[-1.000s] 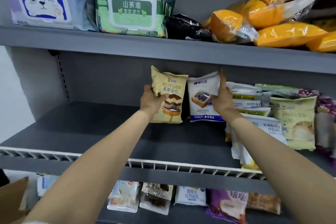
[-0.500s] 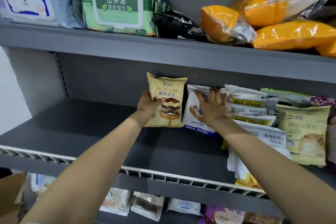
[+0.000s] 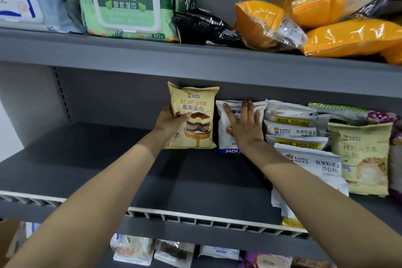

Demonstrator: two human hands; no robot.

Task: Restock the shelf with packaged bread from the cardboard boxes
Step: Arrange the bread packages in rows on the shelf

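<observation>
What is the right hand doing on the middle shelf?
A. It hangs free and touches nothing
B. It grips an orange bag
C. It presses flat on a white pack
C: the right hand lies with straight fingers flat against the white bread pack, beside the yellow mousse pack.

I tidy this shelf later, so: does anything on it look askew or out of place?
On the middle shelf, the stacked white bread packs at right slump forward toward the front rail. The mousse bread pack stands upright.
</observation>
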